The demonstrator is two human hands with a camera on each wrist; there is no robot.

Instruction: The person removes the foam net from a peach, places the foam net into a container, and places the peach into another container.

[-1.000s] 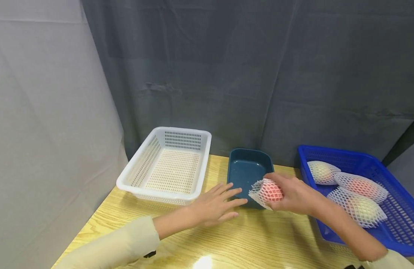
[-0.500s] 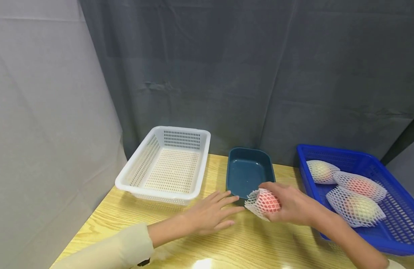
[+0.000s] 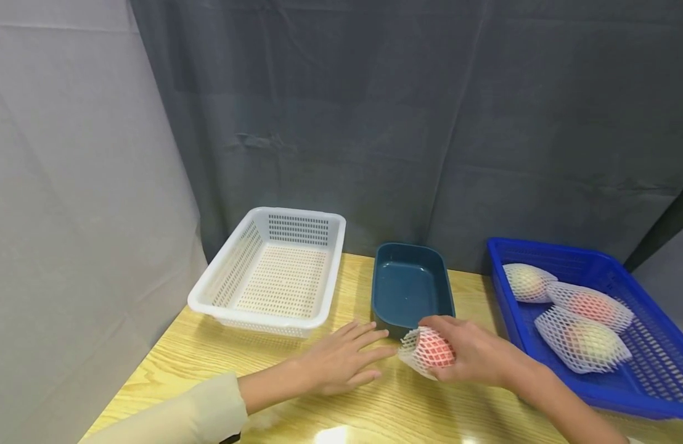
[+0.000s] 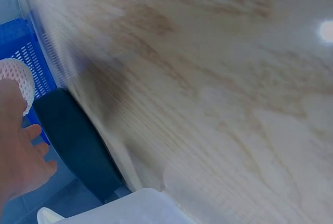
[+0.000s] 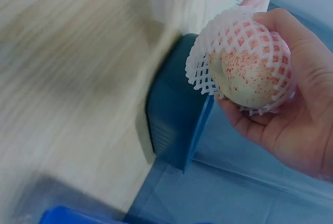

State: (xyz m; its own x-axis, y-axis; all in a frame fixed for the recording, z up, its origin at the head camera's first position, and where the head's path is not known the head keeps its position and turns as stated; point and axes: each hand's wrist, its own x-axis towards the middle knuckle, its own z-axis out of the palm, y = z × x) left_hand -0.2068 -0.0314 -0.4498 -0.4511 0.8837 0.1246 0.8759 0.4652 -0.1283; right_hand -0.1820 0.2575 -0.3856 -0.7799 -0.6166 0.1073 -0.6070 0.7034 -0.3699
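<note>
My right hand (image 3: 477,357) grips a peach (image 3: 437,350) in a white foam net sleeve, held above the table's front part. In the right wrist view the peach (image 5: 244,78) is pale with red specks, and the net (image 5: 200,60) gapes open at one end. My left hand (image 3: 341,361) hovers palm down just left of it, fingers straight and spread, holding nothing. The fingertips are close to the net's open end; contact cannot be made out. Directly behind both hands stands a dark teal bin (image 3: 410,290).
A white perforated basket (image 3: 208,302) stands at the back left. To the right, a blue basket (image 3: 641,364) holds 3 netted fruits (image 3: 591,305). Grey cloth (image 3: 341,123) hangs behind the wooden table (image 3: 297,413).
Both hands have drawn back toward the front edge, the right one carrying the netted peach away from over the teal bin. The left hand stays spread.
</note>
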